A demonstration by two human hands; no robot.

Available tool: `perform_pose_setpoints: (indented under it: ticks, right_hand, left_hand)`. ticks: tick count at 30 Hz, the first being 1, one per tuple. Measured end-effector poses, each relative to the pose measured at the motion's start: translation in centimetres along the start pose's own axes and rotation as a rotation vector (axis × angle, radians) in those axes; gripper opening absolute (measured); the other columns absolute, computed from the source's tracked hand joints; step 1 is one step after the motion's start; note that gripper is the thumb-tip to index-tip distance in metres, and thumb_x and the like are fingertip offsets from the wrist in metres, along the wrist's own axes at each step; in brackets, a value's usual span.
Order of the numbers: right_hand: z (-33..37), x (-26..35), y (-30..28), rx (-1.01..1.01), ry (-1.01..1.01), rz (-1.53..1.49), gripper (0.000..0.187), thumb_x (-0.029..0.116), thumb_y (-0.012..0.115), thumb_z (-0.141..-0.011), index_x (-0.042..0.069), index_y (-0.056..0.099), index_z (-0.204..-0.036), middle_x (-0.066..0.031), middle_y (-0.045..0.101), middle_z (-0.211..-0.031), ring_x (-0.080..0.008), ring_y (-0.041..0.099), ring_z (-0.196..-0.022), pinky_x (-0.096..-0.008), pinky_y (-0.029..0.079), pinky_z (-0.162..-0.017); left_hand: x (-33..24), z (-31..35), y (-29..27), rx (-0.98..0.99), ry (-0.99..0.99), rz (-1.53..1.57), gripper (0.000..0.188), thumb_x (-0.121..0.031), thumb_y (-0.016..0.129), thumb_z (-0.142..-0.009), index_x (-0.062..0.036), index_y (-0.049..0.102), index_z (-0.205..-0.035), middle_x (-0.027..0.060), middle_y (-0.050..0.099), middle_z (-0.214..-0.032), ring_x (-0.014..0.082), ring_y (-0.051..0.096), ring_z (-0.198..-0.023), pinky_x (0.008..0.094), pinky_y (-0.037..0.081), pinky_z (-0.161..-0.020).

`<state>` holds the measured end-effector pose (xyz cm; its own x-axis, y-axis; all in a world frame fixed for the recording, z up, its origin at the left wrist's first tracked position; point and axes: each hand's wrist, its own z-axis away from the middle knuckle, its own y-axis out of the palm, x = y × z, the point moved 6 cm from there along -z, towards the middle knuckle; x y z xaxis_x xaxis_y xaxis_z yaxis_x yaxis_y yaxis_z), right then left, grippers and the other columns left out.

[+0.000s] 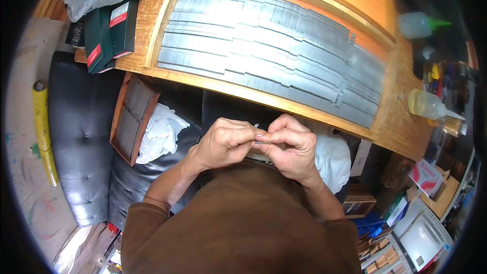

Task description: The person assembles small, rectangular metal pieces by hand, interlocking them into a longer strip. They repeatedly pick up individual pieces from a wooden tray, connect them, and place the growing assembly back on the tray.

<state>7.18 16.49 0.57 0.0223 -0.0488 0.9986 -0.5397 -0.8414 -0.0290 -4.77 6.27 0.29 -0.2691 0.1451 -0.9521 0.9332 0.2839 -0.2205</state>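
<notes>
My left hand (228, 139) and my right hand (291, 144) meet in front of my chest, just short of the wooden tray's near edge. Fingers of both are closed, with their tips pressed together. Whatever they pinch is too small and too covered to make out; only a thin bluish sliver shows between the fingertips. Beyond them lies the shallow wooden tray (238, 78), with several rows of thin grey metal-looking pieces (274, 38) packed tightly inside. White cloth (332, 160) shows beside my right hand.
At the left, a smaller wooden tray of dark strips (133, 116) rests on a black padded seat (83, 137) by a white cloth (161, 132). Dark green boxes (122, 28) sit at the tabletop's left. Squeeze bottles (425, 104) stand at the right. A yellow tube (43, 127) is far left.
</notes>
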Motion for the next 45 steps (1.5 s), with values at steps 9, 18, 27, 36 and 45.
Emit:
perform_pose_setpoints:
  ticks: [9, 18, 27, 36, 45]
  right_hand:
    - [0.23, -0.47, -0.09, -0.06, 0.01, 0.017, 0.019, -0.003, 0.091, -0.075, 0.002, 0.081, -0.09, -0.0047, 0.067, -0.083, -0.0103, 0.061, -0.074, -0.0228, 0.048, -0.061]
    - [0.47, -0.61, 0.09, -0.049, 0.043, 0.022, 0.019, 0.0, 0.089, -0.078, 0.003, 0.082, -0.096, -0.004, 0.067, -0.086, -0.0126, 0.063, -0.077, -0.0253, 0.05, -0.066]
    - [0.49, -0.3, -0.18, -0.033, 0.033, 0.026, 0.018, 0.0, 0.088, -0.079, 0.001, 0.081, -0.095, -0.005, 0.067, -0.086, -0.0135, 0.064, -0.078, -0.026, 0.051, -0.066]
    - [0.44, -0.11, -0.18, -0.015, 0.03, 0.022, 0.016, -0.001, 0.088, -0.078, 0.0, 0.08, -0.091, -0.0058, 0.067, -0.085, -0.0143, 0.064, -0.077, -0.0265, 0.051, -0.066]
    - [0.55, -0.04, -0.2, -0.008, 0.046, 0.047, 0.015, -0.002, 0.088, -0.077, 0.0, 0.079, -0.089, -0.0058, 0.067, -0.084, -0.0144, 0.065, -0.077, -0.0268, 0.052, -0.066]
  left_hand:
    - [0.9, 0.27, 0.46, 0.034, -0.115, 0.048, 0.018, 0.011, 0.068, -0.078, 0.004, 0.073, -0.095, 0.0164, 0.066, -0.07, 0.0326, 0.066, -0.061, 0.0381, 0.052, -0.056]
    - [0.78, 0.51, 0.43, -0.006, -0.115, 0.046, 0.019, 0.011, 0.068, -0.079, 0.005, 0.073, -0.096, 0.0181, 0.067, -0.072, 0.0342, 0.067, -0.063, 0.0389, 0.053, -0.058]
    - [0.93, 0.8, 0.7, 0.015, -0.171, 0.06, 0.02, 0.009, 0.07, -0.081, 0.0047, 0.074, -0.1, 0.0185, 0.069, -0.075, 0.033, 0.068, -0.064, 0.0377, 0.053, -0.059]
    - [0.74, 0.74, 0.79, -0.014, -0.104, 0.046, 0.024, 0.011, 0.067, -0.08, 0.0039, 0.075, -0.101, 0.0183, 0.069, -0.076, 0.0323, 0.069, -0.065, 0.0376, 0.054, -0.059]
    - [0.75, 0.75, 0.76, 0.07, -0.164, 0.039, 0.024, 0.011, 0.067, -0.078, 0.0027, 0.075, -0.1, 0.0174, 0.07, -0.075, 0.0325, 0.069, -0.065, 0.0371, 0.054, -0.059]
